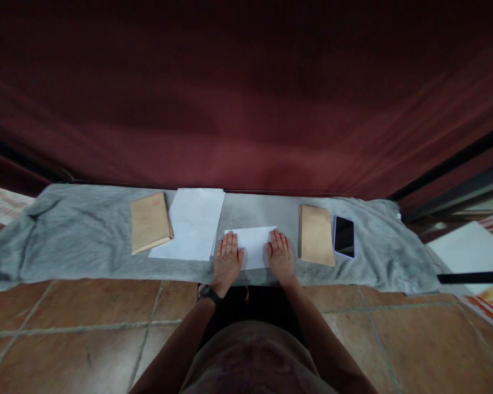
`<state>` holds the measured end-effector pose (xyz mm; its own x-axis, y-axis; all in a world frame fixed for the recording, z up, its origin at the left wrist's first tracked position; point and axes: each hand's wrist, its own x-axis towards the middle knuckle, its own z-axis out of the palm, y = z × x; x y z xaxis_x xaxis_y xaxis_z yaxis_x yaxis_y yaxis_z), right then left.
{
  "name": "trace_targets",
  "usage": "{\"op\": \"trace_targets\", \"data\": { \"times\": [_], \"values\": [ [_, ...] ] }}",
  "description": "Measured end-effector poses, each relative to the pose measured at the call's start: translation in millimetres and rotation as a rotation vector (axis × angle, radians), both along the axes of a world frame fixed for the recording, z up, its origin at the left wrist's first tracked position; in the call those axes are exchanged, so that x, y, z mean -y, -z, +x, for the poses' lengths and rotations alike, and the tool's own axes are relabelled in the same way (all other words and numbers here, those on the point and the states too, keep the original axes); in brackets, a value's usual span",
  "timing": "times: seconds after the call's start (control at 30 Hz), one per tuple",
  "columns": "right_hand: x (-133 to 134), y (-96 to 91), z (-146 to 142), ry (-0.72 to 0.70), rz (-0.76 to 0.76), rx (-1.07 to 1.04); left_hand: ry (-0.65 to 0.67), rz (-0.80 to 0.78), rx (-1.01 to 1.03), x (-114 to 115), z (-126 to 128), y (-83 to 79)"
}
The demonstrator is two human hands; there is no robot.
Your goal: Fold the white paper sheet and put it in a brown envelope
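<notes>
Your left hand [227,257] and right hand [280,253] lie flat, fingers together, on the paper [252,243], which sits on the cloth [86,235] between sheets [193,230] and envelope [316,235]. Press evenly, with the edges matched.

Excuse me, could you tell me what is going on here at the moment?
A person has both hands laid flat on a small white sheet, the left hand on its left side and the right hand on its right. The sheet lies on a grey cloth spread over a tiled floor. Further left are larger white paper and a brown envelope. To the right lie a second brown envelope and a phone.
</notes>
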<state>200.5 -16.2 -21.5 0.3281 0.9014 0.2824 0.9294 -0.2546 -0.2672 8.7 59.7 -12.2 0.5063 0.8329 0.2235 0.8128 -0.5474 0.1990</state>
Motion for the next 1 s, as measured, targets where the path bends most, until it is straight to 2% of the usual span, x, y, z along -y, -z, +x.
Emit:
{"op": "trace_targets", "data": {
  "times": [0.43, 0.77, 0.9, 1.0],
  "values": [
    [10, 5.0, 8, 0.055, -0.010, -0.005, -0.039, 0.018, 0.004, 5, -15, 4.3],
    [15, 6.2, 14, 0.065, 0.065, -0.055, -0.038, -0.023, 0.043, 7, -20, -0.6],
    [20, 5.3, 13, 0.011, 0.112, -0.085, 0.019, -0.040, 0.087, 0, -18, -4.9],
    [29, 3.3, -2, -0.118, 0.134, -0.106, 0.104, -0.056, 0.108, -13, -6, -13.3]
  ]
}}
